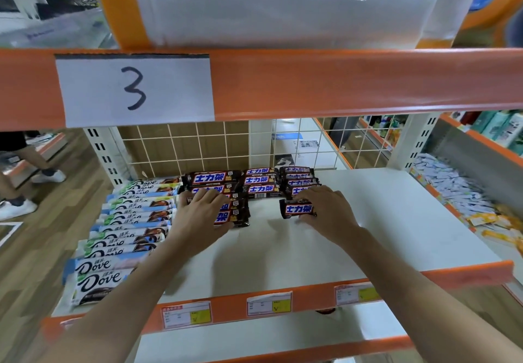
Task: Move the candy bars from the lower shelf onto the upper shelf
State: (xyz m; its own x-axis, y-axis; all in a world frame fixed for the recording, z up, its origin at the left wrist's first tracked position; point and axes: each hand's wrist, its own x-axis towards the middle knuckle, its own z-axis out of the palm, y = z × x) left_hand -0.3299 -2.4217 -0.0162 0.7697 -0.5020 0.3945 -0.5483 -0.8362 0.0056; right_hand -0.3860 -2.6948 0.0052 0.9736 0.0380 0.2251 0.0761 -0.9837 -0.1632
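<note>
both hands reach onto a white shelf board [368, 221] with an orange front lip. the right hand [325, 209] curls its fingers and thumb around a single dark brown candy bar with blue-and-white lettering [298, 209], which lies on the board just in front of a short column of the same bars [300, 178]. the left hand [203, 215] lies on top of the front bars of a longer row of brown candy bars [215, 181], fingers spread and bent over them; whether it grips one i cannot tell. a middle column of bars [260, 180] sits between. white dove chocolate bars [127, 221] line the board's left side. an orange beam carries a paper label marked 3 [134, 89]
</note>
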